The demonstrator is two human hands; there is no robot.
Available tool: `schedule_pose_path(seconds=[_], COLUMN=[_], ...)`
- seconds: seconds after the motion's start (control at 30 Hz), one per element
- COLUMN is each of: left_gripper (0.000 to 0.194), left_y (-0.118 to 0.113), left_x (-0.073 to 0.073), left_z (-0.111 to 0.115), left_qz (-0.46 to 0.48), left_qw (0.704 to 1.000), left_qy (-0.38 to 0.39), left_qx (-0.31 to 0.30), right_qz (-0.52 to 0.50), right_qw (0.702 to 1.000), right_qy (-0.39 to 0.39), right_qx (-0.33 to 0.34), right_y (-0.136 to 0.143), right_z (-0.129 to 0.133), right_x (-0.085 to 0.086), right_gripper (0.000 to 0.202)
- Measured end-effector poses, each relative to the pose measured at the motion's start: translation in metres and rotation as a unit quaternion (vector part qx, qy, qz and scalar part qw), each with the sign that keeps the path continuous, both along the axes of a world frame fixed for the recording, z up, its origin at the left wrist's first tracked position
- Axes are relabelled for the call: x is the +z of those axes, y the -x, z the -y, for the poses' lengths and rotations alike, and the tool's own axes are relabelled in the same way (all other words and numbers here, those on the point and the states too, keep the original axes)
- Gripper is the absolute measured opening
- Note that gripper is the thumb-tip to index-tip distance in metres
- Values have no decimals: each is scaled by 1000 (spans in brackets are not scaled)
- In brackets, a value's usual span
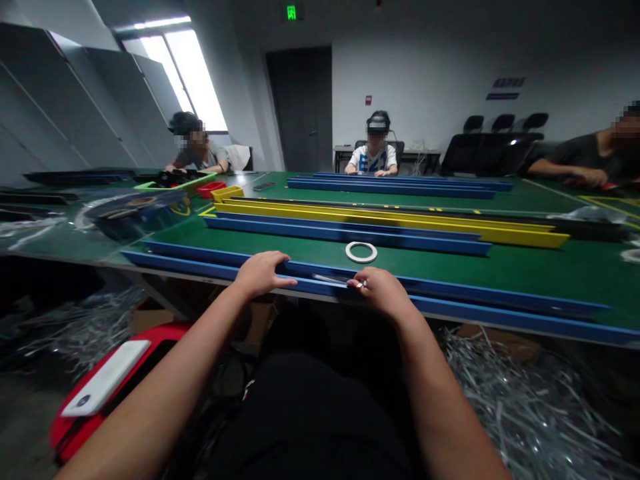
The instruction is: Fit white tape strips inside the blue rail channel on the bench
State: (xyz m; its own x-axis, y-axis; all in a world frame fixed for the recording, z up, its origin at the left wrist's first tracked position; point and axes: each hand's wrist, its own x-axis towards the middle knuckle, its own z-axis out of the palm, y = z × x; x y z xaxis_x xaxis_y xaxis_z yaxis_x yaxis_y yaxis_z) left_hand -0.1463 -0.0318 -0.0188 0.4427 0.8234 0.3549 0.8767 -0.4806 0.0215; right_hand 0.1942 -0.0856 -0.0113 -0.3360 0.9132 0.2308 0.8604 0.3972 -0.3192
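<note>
A long, blue, trough-shaped channel, probably plastic or coated metal point(190, 268), lies along the near edge of the green worktop point(310, 250). The left hand point(263, 273) straddles its walls, thumb and fingers apart; whether they touch it is unclear. The right hand point(383, 288) has its fingers pinched on a thin, pale, see-through strip point(330, 279) lying over the channel.

The channel looks light and stiff, perhaps smooth enough to slide; its length suggests holding both walls, with hands well apart. The strip seems nearly weightless, bendy and slippery, best pinched at an end. A flat white ring, likely a tape roll point(349, 252), lies just beyond the channel.

No brand shows on these things. Large blue characters on a co-worker's white shirt point(373, 160), beyond the worktop's far edge, are not surely readable; the wall sign point(506, 88) is too blurred.
</note>
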Motion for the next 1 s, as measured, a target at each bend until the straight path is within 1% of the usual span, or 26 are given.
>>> schedule_pose_path(seconds=[0.17,0.33,0.43,0.5,0.57,0.7,0.8,0.87,1.0], left_gripper=[65,50,47,47,46,45,44,43,41], left_y=[-6,-5,-7,-8,-10,-12,-12,-12,-12], left_x=[-9,-20,-23,-23,-22,-21,-21,-21,-22], left_z=[7,7,7,8,9,11,11,11,11], left_qz=[3,11,21,27,29,25,21,21,28], left_qw=[998,994,991,991,991,991,990,990,989], left_qy=[-63,-112,-129,-132,-130,-125,-130,-135,-139], left_qx=[6,8,20,26,31,40,42,41,33], right_qz=[-43,-67,-70,-71,-78,-141,-208,-229,-186], right_qw=[997,992,991,992,993,988,978,973,982], right_qy=[-45,-78,-77,-70,-60,-32,-14,-13,-28], right_qx=[-45,-72,-83,-80,-70,-46,-3,17,3], right_y=[2,6,8,7,6,3,1,0,0], right_z=[-2,1,2,1,1,2,2,1,-3], right_x=[-2,-2,-2,-1,-1,-2,-3,-3,-3], right_gripper=[36,40,39,35,26,11,16,18,20])
